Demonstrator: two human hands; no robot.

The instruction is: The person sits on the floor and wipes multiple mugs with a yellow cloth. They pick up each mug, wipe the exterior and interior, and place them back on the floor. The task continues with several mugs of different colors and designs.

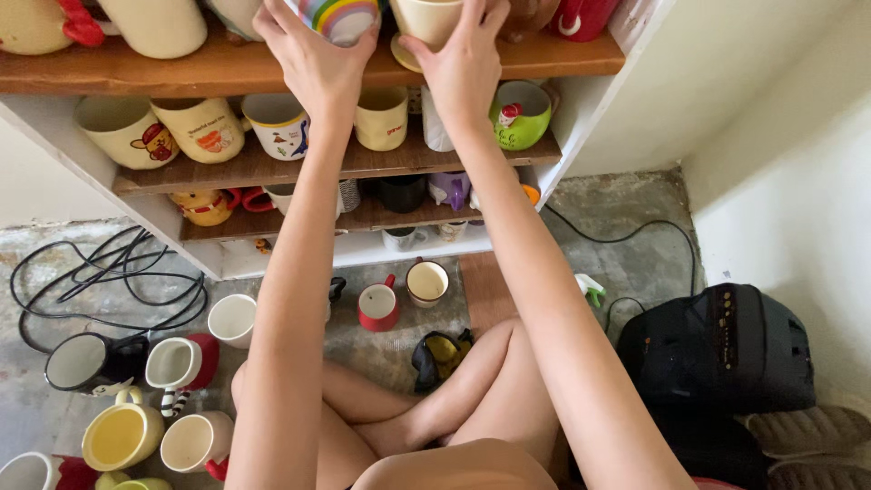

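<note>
Both my arms reach up to the top wooden shelf (181,71). My left hand (313,56) is wrapped around a rainbow-striped mug (340,16) at the shelf's front edge. Beside it, my right hand (464,62) grips a cream mug (426,18) that stands on a small saucer (406,56). The two mugs are close together, side by side. The upper part of each mug is cut off by the frame's top.
Lower shelves carry several mugs, among them a green one (520,113) and cream cartoon mugs (127,132). On the floor stand more mugs: red (378,305), white (232,319), black (91,361), yellow (121,436). Black cables (109,281) lie left, a black bag (717,349) right.
</note>
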